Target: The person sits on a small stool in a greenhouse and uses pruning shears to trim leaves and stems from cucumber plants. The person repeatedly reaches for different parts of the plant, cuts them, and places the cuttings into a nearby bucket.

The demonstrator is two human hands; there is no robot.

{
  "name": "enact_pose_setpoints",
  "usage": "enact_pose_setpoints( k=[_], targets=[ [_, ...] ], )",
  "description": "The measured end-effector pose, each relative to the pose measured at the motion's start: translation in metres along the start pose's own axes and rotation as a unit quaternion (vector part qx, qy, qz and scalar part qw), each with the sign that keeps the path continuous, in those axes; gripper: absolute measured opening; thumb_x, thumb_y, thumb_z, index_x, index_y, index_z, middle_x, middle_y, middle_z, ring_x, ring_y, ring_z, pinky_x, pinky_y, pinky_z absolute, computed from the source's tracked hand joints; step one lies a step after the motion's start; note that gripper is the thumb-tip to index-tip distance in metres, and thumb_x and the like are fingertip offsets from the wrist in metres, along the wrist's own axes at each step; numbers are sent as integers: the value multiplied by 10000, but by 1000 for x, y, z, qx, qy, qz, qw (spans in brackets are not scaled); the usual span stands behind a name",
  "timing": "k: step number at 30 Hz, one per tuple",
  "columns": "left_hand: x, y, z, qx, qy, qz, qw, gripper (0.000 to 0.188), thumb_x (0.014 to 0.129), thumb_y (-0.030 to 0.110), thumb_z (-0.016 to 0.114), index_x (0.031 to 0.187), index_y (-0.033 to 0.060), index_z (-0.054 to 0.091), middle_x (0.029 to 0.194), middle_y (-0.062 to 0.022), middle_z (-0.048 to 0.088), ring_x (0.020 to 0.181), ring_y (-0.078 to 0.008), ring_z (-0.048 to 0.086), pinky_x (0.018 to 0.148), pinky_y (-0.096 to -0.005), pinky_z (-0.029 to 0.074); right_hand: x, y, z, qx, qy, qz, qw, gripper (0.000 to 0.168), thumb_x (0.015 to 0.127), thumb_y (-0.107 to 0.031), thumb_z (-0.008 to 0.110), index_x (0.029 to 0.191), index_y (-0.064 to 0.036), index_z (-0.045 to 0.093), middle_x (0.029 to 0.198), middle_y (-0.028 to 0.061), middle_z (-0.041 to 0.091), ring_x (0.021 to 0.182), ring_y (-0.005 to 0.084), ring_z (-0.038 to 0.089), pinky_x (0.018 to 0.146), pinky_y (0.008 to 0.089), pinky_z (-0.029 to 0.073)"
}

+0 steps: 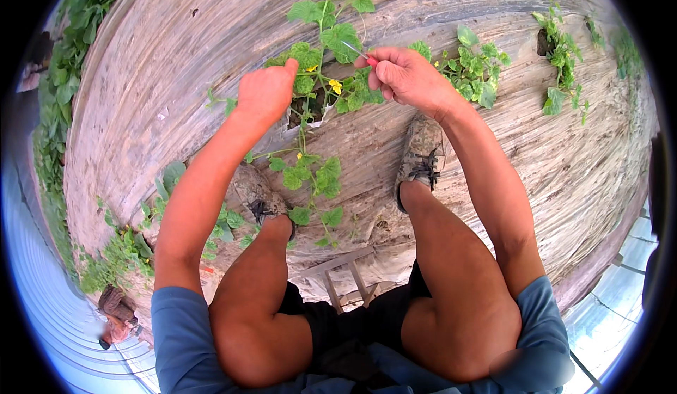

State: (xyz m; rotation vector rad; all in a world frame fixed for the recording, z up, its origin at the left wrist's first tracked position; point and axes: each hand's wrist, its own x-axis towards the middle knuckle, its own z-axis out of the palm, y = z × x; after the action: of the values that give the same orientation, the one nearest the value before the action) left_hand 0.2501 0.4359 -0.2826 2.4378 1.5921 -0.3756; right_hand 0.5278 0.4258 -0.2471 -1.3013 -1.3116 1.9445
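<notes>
My right hand (404,79) is closed around the red handle of a small tool (355,50) with a thin metal shaft, whose tip lies over a green leaf. Left of it, my left hand (267,90) is curled by the leaves, thumb up; whether it pinches a stem is hidden. Between both hands grows a vine plant (322,29), seemingly cucumber, with lobed leaves and yellow flowers (335,86). It rises from a hole (312,109) in the plastic ground film. Lower shoots of the vine (312,177) trail between my shoes.
Dusty plastic film (529,156) covers the ground. More vines stand at right (476,69) and lower left (124,256). A dense green row (63,77) runs along the left edge. Beneath me is a wooden frame (346,277). Another person (119,314) is at the lower left.
</notes>
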Motion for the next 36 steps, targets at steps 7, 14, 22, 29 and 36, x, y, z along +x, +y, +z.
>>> enact_pose_setpoints(
  k=[7, 14, 22, 29, 36],
  targets=[
    [-5, 3, -11, -21, 7, 12, 1000, 137, 883, 113, 500, 1008, 93, 552, 772, -146, 681, 718, -373, 678, 563, -511, 514, 13, -11, 1, -47, -11, 28, 998, 373, 1007, -325, 505, 1226, -38, 600, 884, -22, 613, 722, 66, 519, 577, 206, 392],
    [-13, 8, -13, -17, 37, 54, 998, 149, 858, 99, 533, 1002, 120, 563, 779, -88, 665, 720, -320, 681, 549, -459, 528, 23, 1, -5, 19, -16, 62, 998, 472, 1001, -430, 515, 1243, -29, 576, 1044, 47, 655, 893, 128, 616, 614, 258, 449],
    [-28, 21, -7, -2, 176, 166, 970, 225, 718, 87, 633, 929, 138, 571, 694, -29, 590, 643, -225, 643, 514, -382, 516, 47, 2, -1, 39, 7, 68, 997, 618, 967, -535, 526, 1284, -5, 541, 1281, 132, 588, 1143, 220, 599, 736, 327, 522],
    [-38, 32, -4, 24, 180, 208, 961, 253, 731, 125, 621, 981, 154, 593, 681, -5, 564, 623, -201, 603, 500, -356, 481, 55, -2, -3, 41, 113, 51, 991, 461, 1040, -416, 431, 1239, -17, 550, 1171, 93, 589, 968, 178, 608, 600, 282, 452],
    [-47, 30, -7, 8, 165, 228, 960, 277, 727, 124, 617, 1003, 114, 601, 718, -18, 580, 660, -209, 618, 527, -358, 489, 70, -23, -13, 132, 122, 44, 983, 368, 1062, -315, 347, 1145, -29, 564, 1175, 92, 600, 933, 179, 623, 550, 267, 419]
  ],
)
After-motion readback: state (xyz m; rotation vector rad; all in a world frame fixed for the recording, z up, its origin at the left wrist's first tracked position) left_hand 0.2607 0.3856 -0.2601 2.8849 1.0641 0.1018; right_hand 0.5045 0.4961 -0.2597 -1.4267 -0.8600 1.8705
